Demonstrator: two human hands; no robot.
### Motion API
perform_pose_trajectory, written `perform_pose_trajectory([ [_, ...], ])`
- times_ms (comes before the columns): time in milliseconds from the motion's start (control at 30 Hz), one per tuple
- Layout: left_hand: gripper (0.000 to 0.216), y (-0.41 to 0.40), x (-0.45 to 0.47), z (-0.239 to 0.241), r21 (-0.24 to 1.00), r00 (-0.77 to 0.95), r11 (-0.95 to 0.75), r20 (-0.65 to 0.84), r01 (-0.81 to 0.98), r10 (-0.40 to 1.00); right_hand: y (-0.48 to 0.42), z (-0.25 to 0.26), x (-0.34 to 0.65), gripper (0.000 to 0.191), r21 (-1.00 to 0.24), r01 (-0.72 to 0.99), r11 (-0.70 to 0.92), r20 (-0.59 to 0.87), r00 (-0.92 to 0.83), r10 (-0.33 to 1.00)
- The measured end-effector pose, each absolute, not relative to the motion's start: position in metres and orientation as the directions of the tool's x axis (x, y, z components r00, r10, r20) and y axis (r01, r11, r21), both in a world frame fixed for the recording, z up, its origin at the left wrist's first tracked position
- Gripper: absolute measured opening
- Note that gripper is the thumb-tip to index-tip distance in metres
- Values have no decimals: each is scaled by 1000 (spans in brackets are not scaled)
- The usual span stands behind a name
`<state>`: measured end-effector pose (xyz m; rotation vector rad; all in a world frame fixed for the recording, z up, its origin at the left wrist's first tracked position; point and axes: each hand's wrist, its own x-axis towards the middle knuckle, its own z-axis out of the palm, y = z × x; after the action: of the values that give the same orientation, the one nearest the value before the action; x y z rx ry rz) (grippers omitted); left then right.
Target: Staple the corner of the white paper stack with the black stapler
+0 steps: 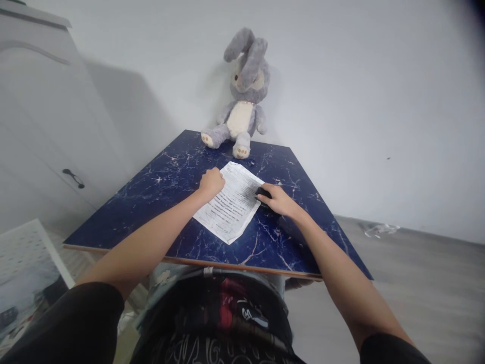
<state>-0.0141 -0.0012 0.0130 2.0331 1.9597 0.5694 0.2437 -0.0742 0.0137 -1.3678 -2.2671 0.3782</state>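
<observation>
Two bare hands rest at opposite edges of a white printed sheet of paper (233,202), which lies flat and skewed on a dark blue marble-patterned tabletop (170,172), one corner aimed toward the person.

The left hand (211,183) is curled into a tight fist at the sheet's far left edge. Its knuckles face up and its fingers are tucked under, so the paper lies just beneath and to the right of them. The fist touches the edge, but the view does not show whether any paper is pinched inside it.

The right hand (278,200) sits at the sheet's right edge, palm down, with its fingers (270,198) close together and laid over a small black object (262,192). Only the end of that object nearest the sheet shows past the fingertips, and it touches or overlaps the paper's margin. I cannot tell whether the hand grips it from below or only covers it.

Beyond the sheet, at the table's far edge and against the pale wall, sits a grey and cream plush rabbit (242,101), upright with its ears folded over and its feet pointing toward the paper, well apart from both hands. Well to the left of the sheet stands a white cabinet (38,126) with a dark handle (73,178). Below that, off the table, is a white perforated panel (26,247). Far to the right of the sheet, a crumpled piece of clear plastic (379,230) lies on the grey floor (417,283) near the wall.
</observation>
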Motion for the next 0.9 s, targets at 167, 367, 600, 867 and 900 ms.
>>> perform_pose_trajectory([
  [167, 30, 0, -15, 11, 438, 7, -47, 93, 898, 996, -74, 12, 244, 17, -454, 752, 478, 242, -412, 879],
  [367, 31, 0, -16, 11, 451, -5, -37, 91, 892, 996, -75, 12, 241, 16, -395, 769, 503, 227, -449, 864],
  [600, 29, -2, -16, 13, 461, -3, -36, 85, 886, 996, -75, 10, 236, 17, -249, 853, 459, 163, -430, 888],
  [867, 28, 3, -16, 6, 439, 16, -59, 101, 896, 995, -80, 17, 228, 17, -136, 891, 432, 102, -421, 901],
  [900, 28, 4, -16, 6, 440, 16, -58, 99, 896, 995, -80, 18, 227, 17, -131, 893, 430, 97, -420, 902],
])
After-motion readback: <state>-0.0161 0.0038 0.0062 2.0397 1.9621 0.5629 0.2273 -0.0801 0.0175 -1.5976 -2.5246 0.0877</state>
